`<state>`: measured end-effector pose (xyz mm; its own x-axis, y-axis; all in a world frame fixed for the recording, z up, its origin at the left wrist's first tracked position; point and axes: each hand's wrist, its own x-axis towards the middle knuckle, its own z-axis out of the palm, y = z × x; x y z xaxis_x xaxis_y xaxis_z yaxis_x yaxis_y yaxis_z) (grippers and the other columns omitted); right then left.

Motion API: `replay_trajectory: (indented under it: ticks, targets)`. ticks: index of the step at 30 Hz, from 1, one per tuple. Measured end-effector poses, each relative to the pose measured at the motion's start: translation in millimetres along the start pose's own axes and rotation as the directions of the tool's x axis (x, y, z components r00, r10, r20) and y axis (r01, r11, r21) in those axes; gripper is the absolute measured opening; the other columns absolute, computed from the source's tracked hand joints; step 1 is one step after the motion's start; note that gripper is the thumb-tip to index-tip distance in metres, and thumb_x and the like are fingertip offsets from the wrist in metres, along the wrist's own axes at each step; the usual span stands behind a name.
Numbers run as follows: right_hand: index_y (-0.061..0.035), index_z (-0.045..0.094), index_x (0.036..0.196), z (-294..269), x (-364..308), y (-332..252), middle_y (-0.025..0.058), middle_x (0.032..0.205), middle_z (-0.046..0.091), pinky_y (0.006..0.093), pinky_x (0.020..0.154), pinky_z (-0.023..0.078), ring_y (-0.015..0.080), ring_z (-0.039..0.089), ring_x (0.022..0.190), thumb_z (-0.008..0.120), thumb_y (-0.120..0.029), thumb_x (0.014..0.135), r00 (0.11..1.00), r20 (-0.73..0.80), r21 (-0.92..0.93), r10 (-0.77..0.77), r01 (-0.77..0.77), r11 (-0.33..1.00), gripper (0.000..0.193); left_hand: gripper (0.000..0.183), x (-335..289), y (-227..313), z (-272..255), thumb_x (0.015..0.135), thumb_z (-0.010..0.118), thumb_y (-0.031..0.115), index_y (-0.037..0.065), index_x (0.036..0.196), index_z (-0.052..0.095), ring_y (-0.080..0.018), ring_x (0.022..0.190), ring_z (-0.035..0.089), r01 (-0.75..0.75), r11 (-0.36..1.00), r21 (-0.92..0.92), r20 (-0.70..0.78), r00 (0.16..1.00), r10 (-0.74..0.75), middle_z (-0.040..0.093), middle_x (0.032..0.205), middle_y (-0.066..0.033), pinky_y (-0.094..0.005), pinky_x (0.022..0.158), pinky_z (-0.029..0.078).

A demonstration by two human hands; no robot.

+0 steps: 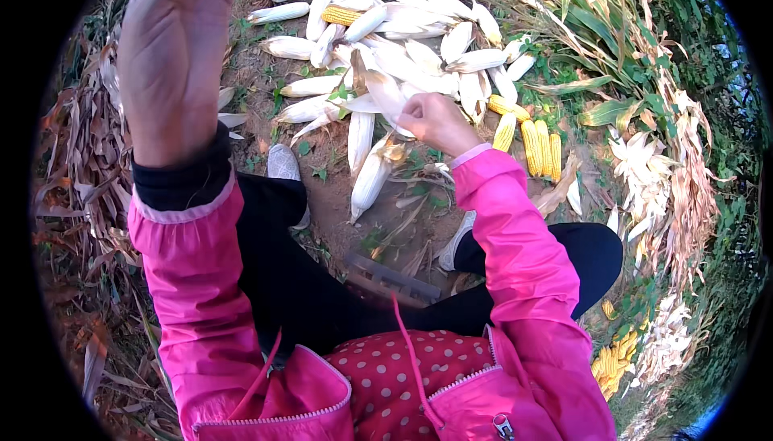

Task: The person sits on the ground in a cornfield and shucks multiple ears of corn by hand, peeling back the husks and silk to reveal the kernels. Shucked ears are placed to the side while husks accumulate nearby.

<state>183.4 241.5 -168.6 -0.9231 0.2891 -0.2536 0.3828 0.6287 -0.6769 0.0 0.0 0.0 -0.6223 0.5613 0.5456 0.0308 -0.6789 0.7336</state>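
Brown soil (338,201) lies under everything, edged by cut, drying stalks (632,35) at the right and withered leaves (76,155) at the left. The person, in a pink jacket (523,272) and dark trousers (314,272), has the legs bent, with a grey shoe (283,165) beside the soil on the left. Ahead spreads a loose pile of pale-husked corn ears (411,30). The left hand (173,55) is raised well apart from the pile, fingers spread and partly cut off by the upper edge, with nothing visible in it. The smaller-looking right hand (439,121) is at the pile's near side, fingers bent inward at the lower end of a pale ear (384,96); blur means I cannot tell whether they pinch it. A heap of bare yellow ears (613,363) lies at the lower right; a smaller yellow cluster (543,149) lies near the right wrist.
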Motion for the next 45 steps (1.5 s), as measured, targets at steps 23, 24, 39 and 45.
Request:
replay_trajectory:
  ticks: [23,24,39,45]
  targets:
    - [0.0014,0.048,0.118,151.2,20.7,5.4,0.0129,0.107,0.058,0.0337,0.086,0.044,0.022,0.057,0.097,0.073,-0.02,0.066,0.946,-0.162,0.887,0.282,0.014,0.461,0.061,0.039,-45.0,-119.1,-12.3,0.087,0.064,0.025,0.007,0.12,0.055,-0.0114,0.101,0.052,0.685,0.728,0.022,-0.343,0.69,-0.638,0.059,0.108,-0.0013,-0.0299,0.089,0.037]
    - [0.0022,0.045,0.119,123.3,19.2,-26.5,0.0136,0.108,0.057,0.0332,0.087,0.044,0.0206,0.056,0.098,0.073,-0.022,0.069,0.967,-0.177,0.863,0.183,0.063,0.501,0.062,0.044,-52.9,-122.2,-10.9,0.087,0.065,0.028,0.006,0.124,0.053,-0.0114,0.103,0.052,0.669,0.742,0.031,-0.384,0.694,-0.609,0.059,0.109,-0.0017,-0.0303,0.09,0.036]
    - [-0.0014,0.055,0.086,-60.2,18.9,-74.5,0.0018,0.077,0.055,0.0248,0.069,0.044,0.0104,0.052,0.074,0.065,-0.011,0.083,0.915,-0.377,0.461,-0.143,0.319,0.828,0.014,0.033,-17.9,-149.7,54.5,0.096,0.052,0.028,0.006,0.12,0.053,-0.0153,0.096,0.06,0.358,0.682,-0.638,-0.193,0.783,-0.591,0.061,0.11,-0.0056,-0.0304,0.084,0.049]
    - [-0.0032,0.052,0.093,-58.5,-3.5,-87.3,0.0013,0.088,0.054,0.0259,0.079,0.044,0.0093,0.052,0.082,0.059,-0.009,0.091,0.803,-0.497,0.541,-0.33,0.584,0.605,0.009,0.045,-15.3,-158.8,17.0,0.096,0.05,0.033,0.008,0.133,0.044,-0.0235,0.112,0.056,0.285,0.738,-0.612,-0.304,0.776,-0.552,0.056,0.125,-0.0096,-0.0399,0.097,0.045]
